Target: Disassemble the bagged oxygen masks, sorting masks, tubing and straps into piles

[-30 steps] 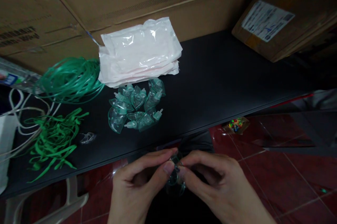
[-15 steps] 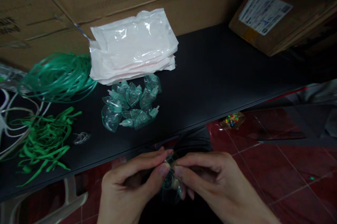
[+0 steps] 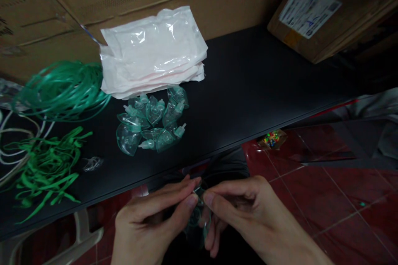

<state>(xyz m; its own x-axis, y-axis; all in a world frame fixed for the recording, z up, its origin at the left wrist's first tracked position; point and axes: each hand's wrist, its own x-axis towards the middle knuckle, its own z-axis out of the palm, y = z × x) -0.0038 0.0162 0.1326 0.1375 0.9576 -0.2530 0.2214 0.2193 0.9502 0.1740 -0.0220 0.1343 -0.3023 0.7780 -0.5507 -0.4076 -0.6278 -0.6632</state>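
Note:
Over my lap, in front of the table edge, a clear green oxygen mask [image 3: 195, 219] is held between both hands. My left hand [image 3: 155, 215] pinches its upper rim between thumb and fingers, where a thin, shiny strip shows at the fingertips. Thumb and forefinger of my right hand [image 3: 239, 211] are closed on the same rim, while its other fingers curl behind the mask. On the table beyond lies a group of similar masks [image 3: 164, 138]. A small pile of thin metal strips [image 3: 92, 163] lies to their left, beside a tangle of green elastic straps [image 3: 49, 169].
Coiled green tubing [image 3: 62, 91] and white cords [image 3: 18, 159] lie at the left of the black table [image 3: 248, 82]. White sealed packets [image 3: 152, 53] are stacked behind the masks. A labelled cardboard box [image 3: 314, 20] stands at the back right. A plastic chair [image 3: 83, 236] is below left.
The mask has tilted and sunk slightly in my hands, and my right fingers extend lower behind it. Both hands keep their pinch at the rim. The whole view has shifted a little.

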